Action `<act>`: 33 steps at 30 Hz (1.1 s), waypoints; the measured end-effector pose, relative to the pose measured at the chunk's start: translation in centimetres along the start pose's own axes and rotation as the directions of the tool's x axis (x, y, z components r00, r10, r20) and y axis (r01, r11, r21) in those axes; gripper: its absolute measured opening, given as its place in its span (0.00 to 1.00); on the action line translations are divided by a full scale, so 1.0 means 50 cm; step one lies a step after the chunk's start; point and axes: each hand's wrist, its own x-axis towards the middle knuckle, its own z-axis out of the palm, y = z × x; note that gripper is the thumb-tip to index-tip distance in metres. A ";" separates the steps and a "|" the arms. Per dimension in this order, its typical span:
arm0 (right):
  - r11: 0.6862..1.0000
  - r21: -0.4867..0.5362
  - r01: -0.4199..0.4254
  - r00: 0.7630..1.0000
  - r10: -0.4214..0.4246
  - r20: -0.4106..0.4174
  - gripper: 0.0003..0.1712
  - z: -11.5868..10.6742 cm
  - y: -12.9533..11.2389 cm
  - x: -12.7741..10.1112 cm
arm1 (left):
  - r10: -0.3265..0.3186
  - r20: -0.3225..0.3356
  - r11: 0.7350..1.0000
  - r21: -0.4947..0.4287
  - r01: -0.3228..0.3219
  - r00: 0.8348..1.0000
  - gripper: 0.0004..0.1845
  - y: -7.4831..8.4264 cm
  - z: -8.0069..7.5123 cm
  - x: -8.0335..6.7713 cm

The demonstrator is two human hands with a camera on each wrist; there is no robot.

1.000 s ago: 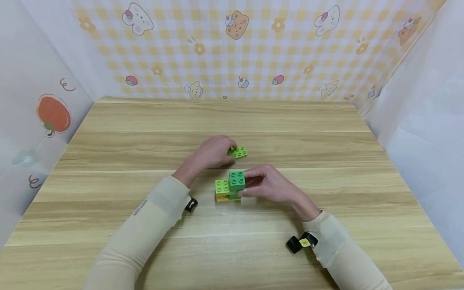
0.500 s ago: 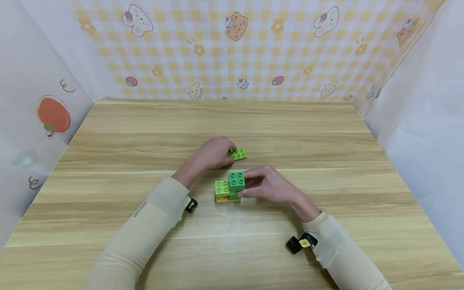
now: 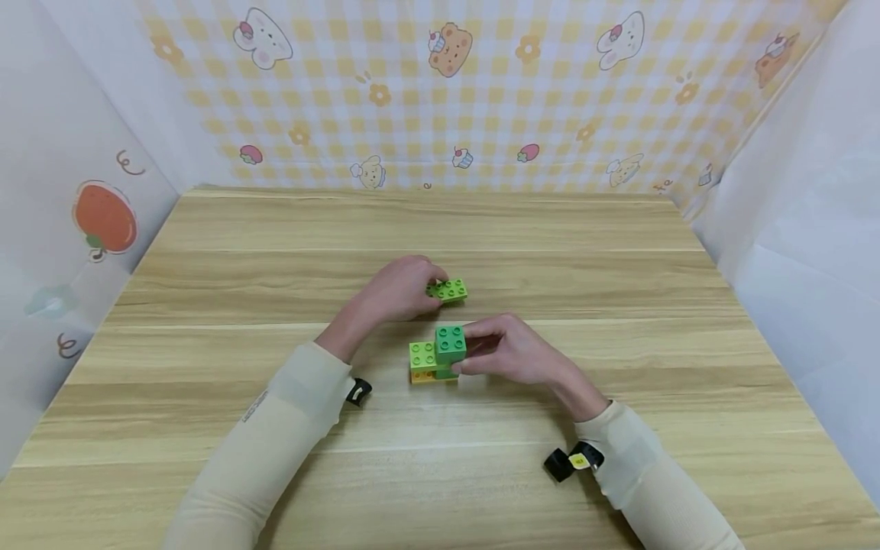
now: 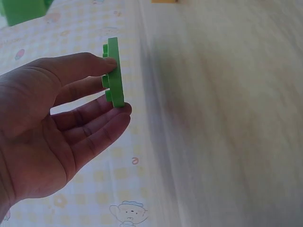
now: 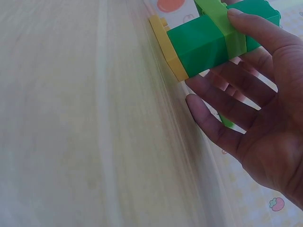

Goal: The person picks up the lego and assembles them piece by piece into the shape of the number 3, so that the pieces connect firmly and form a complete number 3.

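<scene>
Landmark: small stack of plastic building bricks (image 3: 437, 355) near the middle of the light wooden table (image 3: 619, 260). The stack has a thin yellow plate at the bottom, a light green studded brick above it on the side away from the right hand, and a darker green square brick (image 3: 450, 342) rising highest on the side toward that hand. Right hand (image 3: 512, 351) comes in from the stack's right side; thumb and fingers curl round the darker green brick and the layer beneath it, clamped on the stack. Right wrist view confirms: fingertips (image 5: 235, 15) laid over the green bricks, yellow plate edge against the table. Left hand (image 3: 399, 289) lies just behind the stack, apart from it and apart from the right hand. It pinches a thin flat light green studded plate (image 3: 448, 290) between thumb and fingertips; the plate sticks out from the fingers toward the stack's far right. Left wrist view shows the same plate (image 4: 113, 72) edge-on, thumb on one end, fingers on the other. Whether the plate is touching the table I cannot tell. Both forearms wear cream sleeves. Behind the stack, a yellow checked backdrop with cartoon animals (image 3: 450, 47).
</scene>
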 end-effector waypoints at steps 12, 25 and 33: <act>1.000 0.002 -0.005 1.000 0.005 -0.004 0.19 0.000 0.005 0.001 | -0.001 -0.049 0.999 -0.041 -0.001 0.999 0.24 0.001 -0.014 -0.036; 1.000 0.018 -0.005 1.000 0.005 0.000 0.20 0.002 0.006 0.002 | -0.019 -0.070 0.997 -0.069 0.015 0.997 0.24 0.007 -0.026 -0.064; 1.000 0.009 0.001 1.000 -0.001 0.004 0.20 0.001 0.008 0.003 | -0.007 -0.093 0.997 -0.077 0.000 0.996 0.23 0.012 -0.046 -0.084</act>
